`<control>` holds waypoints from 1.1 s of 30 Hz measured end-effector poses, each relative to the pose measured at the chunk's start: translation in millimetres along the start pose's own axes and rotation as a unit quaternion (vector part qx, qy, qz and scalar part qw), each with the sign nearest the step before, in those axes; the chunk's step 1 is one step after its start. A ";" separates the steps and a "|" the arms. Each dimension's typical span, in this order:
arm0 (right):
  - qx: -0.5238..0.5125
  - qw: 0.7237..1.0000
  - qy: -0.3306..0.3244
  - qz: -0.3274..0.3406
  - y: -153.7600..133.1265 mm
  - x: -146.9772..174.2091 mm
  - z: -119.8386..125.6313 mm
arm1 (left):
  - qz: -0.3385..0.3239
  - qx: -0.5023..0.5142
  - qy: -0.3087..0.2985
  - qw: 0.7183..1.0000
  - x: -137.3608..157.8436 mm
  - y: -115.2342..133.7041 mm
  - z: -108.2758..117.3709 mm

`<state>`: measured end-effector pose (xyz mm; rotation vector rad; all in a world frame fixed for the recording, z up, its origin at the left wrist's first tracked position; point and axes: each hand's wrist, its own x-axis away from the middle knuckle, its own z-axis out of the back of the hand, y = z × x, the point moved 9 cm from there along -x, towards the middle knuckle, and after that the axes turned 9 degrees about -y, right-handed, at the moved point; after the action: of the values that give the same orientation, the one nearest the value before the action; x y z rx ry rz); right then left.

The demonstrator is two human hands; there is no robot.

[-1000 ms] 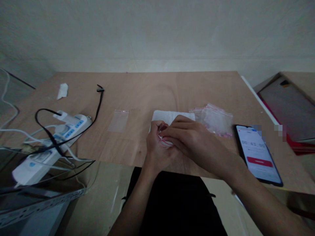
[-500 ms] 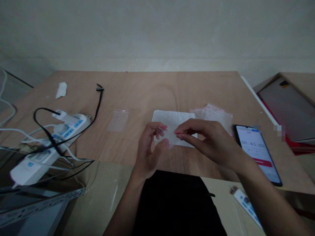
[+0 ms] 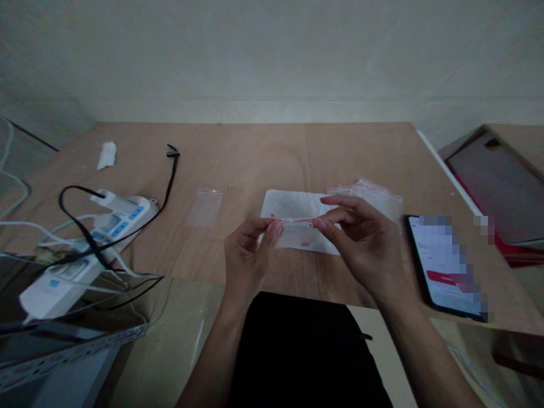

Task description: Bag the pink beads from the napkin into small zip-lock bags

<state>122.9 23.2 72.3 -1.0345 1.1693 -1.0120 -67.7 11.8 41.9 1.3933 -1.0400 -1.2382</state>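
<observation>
A small clear zip bag [image 3: 294, 222] with a red line along its top is stretched between my hands. My left hand [image 3: 250, 247] pinches one end of the red-lined edge between thumb and forefinger. At the opposite end, my right hand [image 3: 361, 238] grips the edge with thumb and fingertip, its forefinger lifted. Beneath them lies a white paper sheet [image 3: 297, 199] on the wooden table [image 3: 250, 153]. I see small reddish spots there but cannot tell what they are. Beyond my right hand is a loose pile of similar zip bags [image 3: 378, 199]. Another clear zip bag [image 3: 204, 208] lies flat to the left.
A phone [image 3: 444, 272] rests at the table's right side. To the left are a white power strip [image 3: 123, 221] with tangled cables and a black cable [image 3: 172, 170]. A torn paper scrap [image 3: 107, 155] lies at the back left. An open box [image 3: 501, 181] stands beyond the right edge.
My left hand has closed its fingers on the bag's edge. My right hand has shifted slightly right, raising its forefinger, and the bag's red-lined edge now runs straight between both hands.
</observation>
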 end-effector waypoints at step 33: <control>-0.049 0.998 -0.018 -0.044 19.7 13.6 -21.0 | 0.046 -0.046 -0.134 0.989 6.0 -0.9 -26.5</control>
<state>105.0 12.5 48.3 -1.1859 1.1609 -1.0093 -40.7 9.3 40.4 1.1174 -1.2003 -1.4135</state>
